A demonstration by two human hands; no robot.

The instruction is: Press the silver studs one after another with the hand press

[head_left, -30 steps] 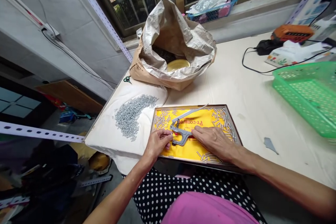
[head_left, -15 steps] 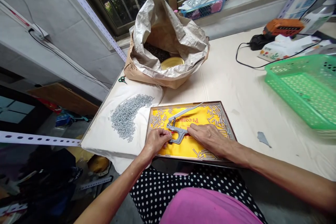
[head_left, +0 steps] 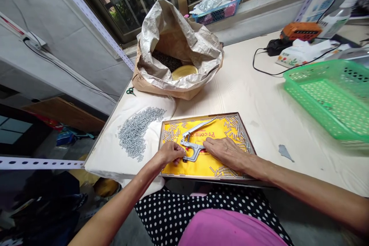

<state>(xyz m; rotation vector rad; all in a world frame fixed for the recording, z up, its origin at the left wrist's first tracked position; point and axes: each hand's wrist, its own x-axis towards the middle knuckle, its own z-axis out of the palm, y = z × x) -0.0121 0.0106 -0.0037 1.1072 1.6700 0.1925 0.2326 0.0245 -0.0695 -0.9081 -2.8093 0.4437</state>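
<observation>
Grey metal snap-fastener pliers (head_left: 196, 150) rest over the shallow tray (head_left: 208, 116), their upper handle raised and a small red part in the jaw. My right hand (head_left: 227, 153) is closed on the lower handle. With pinched fingers, my left hand (head_left: 170, 153) is at the jaw end; anything between the fingertips is too small to make out. The tray has a yellow base with red lettering. Small silver pieces like springs (head_left: 233, 125) lie scattered along its sides. A pile of similar small silver pieces (head_left: 137, 132) is on white cloth to the left.
An open woven sack (head_left: 180, 90) with dark contents and a yellow dish (head_left: 184, 72) stands behind the tray. Green-handled scissors (head_left: 130, 91) lie at the table's left edge. On the right are a green plastic basket (head_left: 314, 117), an orange battery-like block (head_left: 301, 31) and a black cable.
My left fingertips have moved slightly down along the jaw, away from the red part. My right hand keeps its grip on the pliers. The whole view has shifted a little.
</observation>
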